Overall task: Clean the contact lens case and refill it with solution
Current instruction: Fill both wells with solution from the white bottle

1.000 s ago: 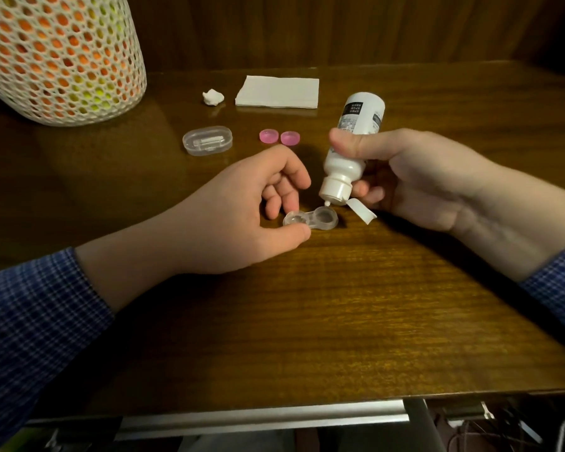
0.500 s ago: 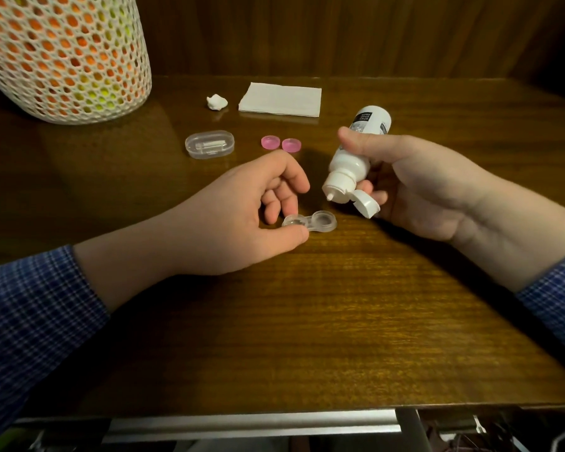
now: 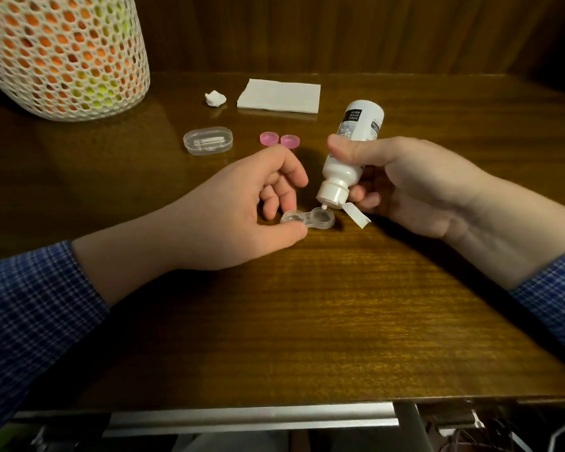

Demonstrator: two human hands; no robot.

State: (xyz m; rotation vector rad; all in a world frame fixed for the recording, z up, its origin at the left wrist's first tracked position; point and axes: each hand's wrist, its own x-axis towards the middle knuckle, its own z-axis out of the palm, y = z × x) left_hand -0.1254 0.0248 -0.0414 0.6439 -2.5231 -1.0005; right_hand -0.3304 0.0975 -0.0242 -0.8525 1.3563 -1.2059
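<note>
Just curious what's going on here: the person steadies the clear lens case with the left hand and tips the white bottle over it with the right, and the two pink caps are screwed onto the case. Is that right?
Not quite. In the head view the two pink caps lie loose on the table, behind the lens case, whose wells are open. The rest holds: the left hand steadies the case and the right hand tips the white bottle over it.

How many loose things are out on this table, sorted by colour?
Pink: 2, the lens case caps.
White: 4, solution bottle, folded tissue, crumpled wad, mesh lamp.
Clear: 2, contact lens case, small oval box.
Total: 8.
</note>
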